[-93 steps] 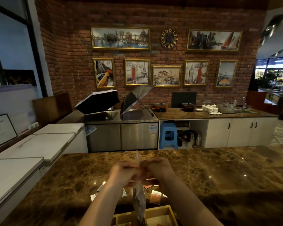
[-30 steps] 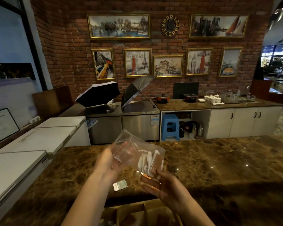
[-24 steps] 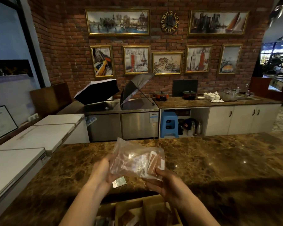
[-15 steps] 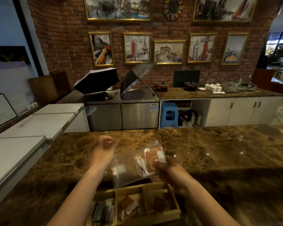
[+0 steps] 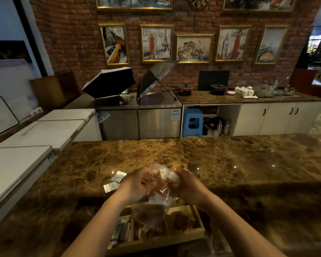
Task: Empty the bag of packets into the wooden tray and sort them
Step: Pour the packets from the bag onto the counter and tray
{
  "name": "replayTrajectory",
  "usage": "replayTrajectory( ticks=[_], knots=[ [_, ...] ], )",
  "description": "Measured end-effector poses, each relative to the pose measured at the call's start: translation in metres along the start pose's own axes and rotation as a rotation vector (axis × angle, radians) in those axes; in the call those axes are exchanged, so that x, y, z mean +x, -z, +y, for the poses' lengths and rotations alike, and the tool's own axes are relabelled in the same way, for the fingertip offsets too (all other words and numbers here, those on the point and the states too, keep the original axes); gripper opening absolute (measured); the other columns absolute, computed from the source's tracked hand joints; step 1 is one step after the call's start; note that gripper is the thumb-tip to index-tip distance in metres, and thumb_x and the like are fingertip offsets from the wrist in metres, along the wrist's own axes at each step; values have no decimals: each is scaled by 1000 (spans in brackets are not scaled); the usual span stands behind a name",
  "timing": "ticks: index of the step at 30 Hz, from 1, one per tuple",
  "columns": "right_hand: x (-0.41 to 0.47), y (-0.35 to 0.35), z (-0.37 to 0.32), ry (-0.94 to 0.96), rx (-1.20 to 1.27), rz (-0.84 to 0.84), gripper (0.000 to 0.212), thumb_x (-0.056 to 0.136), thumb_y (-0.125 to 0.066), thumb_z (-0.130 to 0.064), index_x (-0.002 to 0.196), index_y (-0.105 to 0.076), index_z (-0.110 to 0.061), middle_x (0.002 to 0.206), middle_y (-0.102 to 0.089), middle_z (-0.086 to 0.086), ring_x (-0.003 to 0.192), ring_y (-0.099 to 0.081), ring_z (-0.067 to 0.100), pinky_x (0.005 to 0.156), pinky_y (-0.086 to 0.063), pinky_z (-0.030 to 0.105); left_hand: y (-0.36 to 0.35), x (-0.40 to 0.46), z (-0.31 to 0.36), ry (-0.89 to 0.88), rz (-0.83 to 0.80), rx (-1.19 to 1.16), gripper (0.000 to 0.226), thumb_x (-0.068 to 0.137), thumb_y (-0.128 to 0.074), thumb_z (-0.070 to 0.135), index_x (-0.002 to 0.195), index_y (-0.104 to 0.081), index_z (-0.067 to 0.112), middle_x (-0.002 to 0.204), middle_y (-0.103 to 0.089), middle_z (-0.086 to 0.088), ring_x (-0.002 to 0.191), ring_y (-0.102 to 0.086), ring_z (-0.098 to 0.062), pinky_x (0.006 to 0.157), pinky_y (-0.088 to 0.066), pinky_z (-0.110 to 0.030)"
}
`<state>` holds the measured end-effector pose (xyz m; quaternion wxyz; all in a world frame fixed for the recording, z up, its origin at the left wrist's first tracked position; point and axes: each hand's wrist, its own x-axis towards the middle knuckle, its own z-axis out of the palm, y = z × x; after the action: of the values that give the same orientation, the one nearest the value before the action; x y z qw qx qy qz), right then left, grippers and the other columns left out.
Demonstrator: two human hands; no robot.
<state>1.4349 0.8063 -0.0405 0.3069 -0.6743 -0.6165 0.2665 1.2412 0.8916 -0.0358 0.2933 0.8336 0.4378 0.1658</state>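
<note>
Left hand [image 5: 137, 184]: curling closed on the left side of the bag [image 5: 158, 193], fingers pinching the plastic.
Right hand [image 5: 187, 184]: gripping the right side of the bag, thumb pressing in toward the left hand.
Bag: clear plastic, hanging between both hands just above the tray [image 5: 198, 232], its lower end dipping toward the middle compartment; which end is open, I cannot tell.
Packets [image 5: 171, 176]: white and brown ones bunching inside the bag near the right hand.
Tray: wooden, sitting on the counter [image 5: 230, 164] under the forearms, divided into compartments; dark packets lying in the left one, brown and white ones in the middle, brown ones in the right.
Loose packets [image 5: 115, 181]: two grey-and-white ones lying on the counter, left of the left hand, outside the tray.
Counter: brown marble, stretching wide on both sides.
</note>
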Motion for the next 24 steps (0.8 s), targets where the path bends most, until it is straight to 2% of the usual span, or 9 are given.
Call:
replayTrajectory(
  ticks=[2, 4, 7, 11, 14, 17, 21, 24],
  knots=[
    [2, -1, 1, 1, -45, 8, 22, 94, -61, -14, 116, -55, -15, 103, -67, 4, 88, -68, 20, 76, -59, 40, -2, -2, -4, 10, 42, -20, 20, 88, -74, 31, 103, -61, 32, 106, -71, 7, 103, -65, -12, 91, -51, -33],
    [3, -2, 1, 18, -75, 15, 21, 95, -60, -15, 114, -54, -17, 100, -65, 1, 85, -64, 19, 72, -56, 36, -4, -3, -6, 7, 80, -39, 17, 86, -75, 28, 89, -59, 33, 99, -71, 8, 98, -66, -12, 87, -51, -32],
    [5, -3, -3, 35, -58, 15, 21, 95, -59, -14, 114, -53, -18, 100, -65, 3, 82, -64, 17, 64, -53, 29, -4, -4, -7, 33, 96, -82, 12, 87, -75, 26, 93, -65, 24, 97, -73, 9, 93, -66, -9, 87, -53, -37],
    [6, 1, -10, 66, -84, 9, 25, 94, -59, -13, 118, -53, -13, 105, -65, 11, 89, -66, 29, 77, -58, 48, 0, -5, -8, 45, 89, -147, 13, 87, -75, 25, 93, -65, 20, 93, -73, 8, 92, -67, -11, 89, -54, -41],
    [8, 5, -14, 84, -108, 13, 25, 93, -60, -13, 117, -54, -13, 104, -66, 11, 91, -66, 30, 79, -58, 51, 3, -5, -7, 33, 80, -173, 13, 88, -74, 24, 92, -64, 18, 94, -72, 7, 93, -67, -12, 89, -54, -41],
    [9, 11, -19, 104, -114, 27, 24, 92, -61, -14, 115, -55, -13, 101, -67, 11, 90, -66, 29, 79, -57, 52, 6, -4, -4, 11, 93, -189, 10, 88, -73, 24, 92, -64, 22, 95, -72, 7, 92, -66, -8, 86, -54, -37],
    [9, 14, -23, 137, -114, 59, 18, 91, -62, -13, 107, -55, -14, 97, -66, 10, 89, -64, 29, 79, -56, 52, 9, -6, -2, -14, 106, -166, 17, 88, -73, 27, 88, -60, 39, 94, -70, 15, 92, -63, 1, 78, -50, -26],
    [7, 15, -26, 184, -98, 78, 18, 90, -62, -13, 100, -53, -23, 93, -63, 2, 86, -63, 24, 75, -56, 46, 12, -7, -4, -28, 136, -169, 18, 87, -74, 27, 83, -59, 37, 93, -70, 13, 92, -63, 2, 77, -49, -26]
  ],
)
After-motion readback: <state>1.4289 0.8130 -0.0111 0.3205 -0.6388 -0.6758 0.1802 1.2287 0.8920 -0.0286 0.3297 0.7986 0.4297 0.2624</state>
